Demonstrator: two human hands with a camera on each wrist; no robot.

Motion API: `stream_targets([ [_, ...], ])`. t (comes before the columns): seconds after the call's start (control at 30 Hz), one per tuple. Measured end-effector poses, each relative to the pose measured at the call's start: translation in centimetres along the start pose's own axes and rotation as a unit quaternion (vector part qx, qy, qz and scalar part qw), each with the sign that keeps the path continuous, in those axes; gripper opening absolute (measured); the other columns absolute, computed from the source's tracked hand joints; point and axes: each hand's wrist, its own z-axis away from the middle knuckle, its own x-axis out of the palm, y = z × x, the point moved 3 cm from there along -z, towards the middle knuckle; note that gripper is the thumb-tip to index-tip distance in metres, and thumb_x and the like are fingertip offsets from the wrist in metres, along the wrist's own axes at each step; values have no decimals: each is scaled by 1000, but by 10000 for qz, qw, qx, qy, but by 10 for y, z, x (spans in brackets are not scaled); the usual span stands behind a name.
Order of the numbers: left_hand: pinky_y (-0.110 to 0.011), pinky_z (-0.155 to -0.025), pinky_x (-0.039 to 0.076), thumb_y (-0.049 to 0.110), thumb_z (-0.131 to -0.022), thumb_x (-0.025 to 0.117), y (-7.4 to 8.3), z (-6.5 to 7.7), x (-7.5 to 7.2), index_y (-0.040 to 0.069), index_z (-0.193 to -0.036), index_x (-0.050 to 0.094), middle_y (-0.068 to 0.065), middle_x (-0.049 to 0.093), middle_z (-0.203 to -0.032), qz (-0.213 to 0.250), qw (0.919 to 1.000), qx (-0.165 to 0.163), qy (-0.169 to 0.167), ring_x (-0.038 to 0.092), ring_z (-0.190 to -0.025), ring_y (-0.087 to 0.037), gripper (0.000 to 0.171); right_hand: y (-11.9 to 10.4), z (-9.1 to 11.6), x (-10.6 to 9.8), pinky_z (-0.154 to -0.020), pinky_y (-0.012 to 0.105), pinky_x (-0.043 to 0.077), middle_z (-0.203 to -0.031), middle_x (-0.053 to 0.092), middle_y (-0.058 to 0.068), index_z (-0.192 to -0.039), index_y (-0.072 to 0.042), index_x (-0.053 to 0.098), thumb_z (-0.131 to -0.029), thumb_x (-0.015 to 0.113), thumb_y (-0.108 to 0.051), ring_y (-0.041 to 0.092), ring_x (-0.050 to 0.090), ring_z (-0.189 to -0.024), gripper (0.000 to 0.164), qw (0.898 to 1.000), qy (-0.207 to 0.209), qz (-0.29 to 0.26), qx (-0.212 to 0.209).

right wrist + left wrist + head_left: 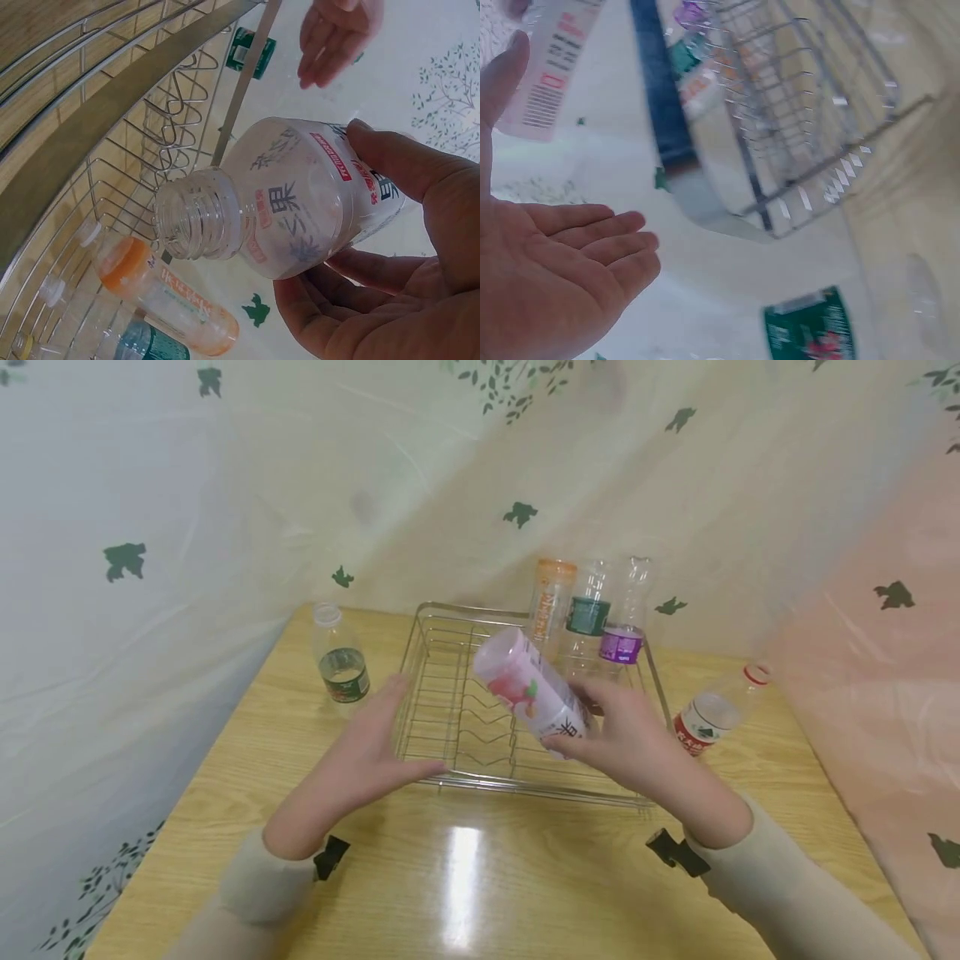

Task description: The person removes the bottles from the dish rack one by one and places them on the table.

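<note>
Right hand (626, 731) grips pink bottle (525, 685), mid-frame; likely light, slippery, easily dented, best held round middle; left hand (363, 747), thumb spread

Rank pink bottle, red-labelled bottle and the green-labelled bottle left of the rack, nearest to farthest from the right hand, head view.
1. Pink bottle: held in the right hand.
2. Red-labelled bottle: right of the rack.
3. Green-labelled bottle: left of the rack.

Beyond the right hand (626, 731), the wire rack (517, 786) holds three plastic bottles (587, 616). Right of that hand is another bottle (715, 714).
</note>
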Motion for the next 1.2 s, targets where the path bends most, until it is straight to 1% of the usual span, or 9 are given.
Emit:
stream_targets([
  [0.23, -50, -119, 26, 52, -72, 90, 28, -10, -4, -2, -157, 28, -20, 32, -160, -430, 9985, 238, -254, 28, -147, -35, 118, -2, 8, 0, -80, 44, 59, -116, 68, 5, -138, -6, 60, -79, 91, -30, 24, 64, -99, 70, 9991, -56, 392, -167],
  [0.47, -50, -116, 33, 54, -71, 90, 46, -18, -6, 0, -155, 34, -18, 40, -156, -510, 9966, 431, -484, 35, -143, -33, 114, -6, 16, 3, -70, 34, 58, -111, 67, 5, -134, -4, 63, -74, 94, -28, 19, 62, -88, 71, 9973, -258, 622, -305],
  [0.63, -49, -116, 33, 49, -71, 92, 56, -24, -3, 1, -154, 35, -18, 40, -155, -414, 9948, 605, -713, 36, -143, -32, 112, -9, 20, 6, -63, 29, 55, -108, 66, 5, -131, -4, 64, -74, 93, -29, 17, 60, -83, 69, 9950, -479, 847, -229],
  [0.73, -48, -115, 35, 48, -72, 92, 63, -26, 0, 0, -154, 35, -18, 42, -154, -541, 9920, 737, -866, 38, -141, -32, 111, -9, 23, 8, -63, 28, 54, -110, 65, 6, -131, -3, 64, -74, 93, -31, 16, 59, -84, 70, 9929, -522, 1034, -262],
  [0.83, -47, -110, 41, 49, -72, 91, 69, -28, 3, -3, -151, 39, -18, 48, -147, -798, 9875, 964, -956, 47, -134, -32, 108, -10, 26, 11, -64, 28, 53, -110, 64, 7, -130, -2, 64, -73, 94, -29, 16, 58, -84, 70, 9918, -547, 1108, -333],
  [0.9, -43, -99, 51, 50, -73, 91, 73, -29, 6, -3, -147, 44, -15, 54, -138, -985, 9835, 1124, -1017, 56, -119, -27, 102, -11, 27, 14, -66, 29, 53, -109, 64, 7, -131, -2, 64, -73, 94, -28, 16, 58, -85, 70, 9909, -587, 1139, -403],
  [0.97, -37, -88, 56, 52, -73, 90, 78, -29, 9, -3, -144, 47, -12, 57, -131, -1148, 9796, 1196, -1134, 59, -106, -21, 100, -12, 29, 16, -67, 29, 54, -108, 63, 7, -132, -1, 64, -73, 94, -25, 17, 58, -85, 70, 9903, -641, 1137, -470],
  [1.03, -32, -80, 56, 54, -74, 88, 82, -30, 11, -3, -143, 49, -10, 59, -125, -1330, 9749, 1251, -1278, 58, -97, -17, 98, -13, 30, 18, -69, 30, 54, -109, 64, 7, -132, 0, 64, -73, 94, -24, 17, 58, -86, 70, 9891, -666, 1201, -531],
  [1.2, -28, -78, 54, 57, -76, 85, 92, -34, 21, -2, -137, 56, -5, 62, -115, -1867, 9583, 1278, -1743, 56, -94, -15, 89, -14, 32, 23, -70, 29, 55, -107, 64, 6, -135, -1, 62, -72, 94, -25, 15, 58, -84, 75, 9856, -755, 1411, -553],
])
